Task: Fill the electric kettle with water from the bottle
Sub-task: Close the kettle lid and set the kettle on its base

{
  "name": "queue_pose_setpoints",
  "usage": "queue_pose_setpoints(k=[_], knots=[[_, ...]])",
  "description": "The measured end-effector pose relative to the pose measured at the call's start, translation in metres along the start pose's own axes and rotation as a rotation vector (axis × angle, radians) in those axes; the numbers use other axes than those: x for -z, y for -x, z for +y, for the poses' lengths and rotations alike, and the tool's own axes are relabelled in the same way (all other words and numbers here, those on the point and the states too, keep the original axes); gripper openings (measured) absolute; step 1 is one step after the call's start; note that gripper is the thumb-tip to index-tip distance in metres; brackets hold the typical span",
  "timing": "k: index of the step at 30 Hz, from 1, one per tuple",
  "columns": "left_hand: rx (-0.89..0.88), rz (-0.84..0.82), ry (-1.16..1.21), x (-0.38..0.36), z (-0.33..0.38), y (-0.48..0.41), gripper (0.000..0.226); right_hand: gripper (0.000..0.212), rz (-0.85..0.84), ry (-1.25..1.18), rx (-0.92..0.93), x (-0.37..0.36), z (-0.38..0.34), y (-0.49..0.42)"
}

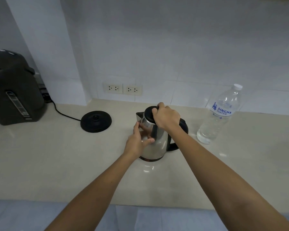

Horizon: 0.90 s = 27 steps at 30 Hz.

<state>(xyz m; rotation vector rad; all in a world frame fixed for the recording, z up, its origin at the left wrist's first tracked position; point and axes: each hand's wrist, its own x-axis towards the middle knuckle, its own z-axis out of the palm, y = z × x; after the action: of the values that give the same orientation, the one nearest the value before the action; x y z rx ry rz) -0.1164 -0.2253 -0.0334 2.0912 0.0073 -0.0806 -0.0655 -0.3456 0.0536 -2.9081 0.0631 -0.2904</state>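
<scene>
The right hand was curled over the top of the kettle, its fingers closed around the rim of the black lid, with the thumb at the far edge. It could not be seen whether the lid had begun to lift. The left hand lay against the kettle's near left flank, fingers loosely spread and flat on the shiny steel, the thumb pointing across the body. It looked to be steadying the kettle while the other hand worked the lid.

The kettle stood upright on the pale countertop, roughly in the middle of the view. Its spout pointed left and away from the person; its black handle curved out to the right, under the right wrist.

The water bottle stood upright to the right of the kettle, near it but not touching, close to the back wall. Its white cap was on, and it appeared mostly full. The bottle lay on the right hand's side, so that hand was the nearer one to reach it once the lid was open.

To the left of the kettle, well apart, sat its round black power base with a cord running further left. Beyond that stood a dark hot-water dispenser. Two wall sockets were set in the tiled wall behind.
</scene>
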Motion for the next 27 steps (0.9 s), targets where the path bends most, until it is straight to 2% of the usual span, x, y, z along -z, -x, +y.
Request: queue_pose_setpoints(k=[6, 9, 12, 15, 18, 21, 23, 27], knots=[[-0.024, 0.014, 0.006, 0.001, 0.001, 0.005, 0.1, 0.043, -0.076, 0.042, 0.022, 0.005, -0.002, 0.001], [-0.03, 0.025, 0.057, 0.002, 0.002, 0.009, 0.098, 0.06, -0.147, 0.039, 0.077, 0.011, 0.007, 0.001], [-0.046, 0.051, 0.09, 0.003, 0.003, 0.014, 0.093, 0.07, -0.1, -0.059, 0.054, 0.013, 0.034, 0.008], [-0.036, 0.038, 0.115, 0.003, 0.003, 0.019, 0.079, 0.06, -0.051, -0.387, -0.045, 0.002, 0.074, 0.022], [0.015, -0.029, 0.132, 0.003, -0.006, 0.017, 0.071, 0.038, -0.067, -0.665, -0.076, -0.01, 0.105, 0.038], [0.034, -0.07, 0.133, 0.001, -0.015, 0.01, 0.085, 0.024, -0.153, -0.707, -0.044, -0.019, 0.121, 0.047], [0.033, -0.068, 0.163, -0.003, -0.016, 0.009, 0.096, 0.02, -0.217, -0.769, -0.094, -0.023, 0.125, 0.048], [0.004, 0.062, 0.148, -0.004, -0.013, 0.009, 0.073, 0.02, -0.249, -0.807, -0.148, -0.022, 0.121, 0.045]])
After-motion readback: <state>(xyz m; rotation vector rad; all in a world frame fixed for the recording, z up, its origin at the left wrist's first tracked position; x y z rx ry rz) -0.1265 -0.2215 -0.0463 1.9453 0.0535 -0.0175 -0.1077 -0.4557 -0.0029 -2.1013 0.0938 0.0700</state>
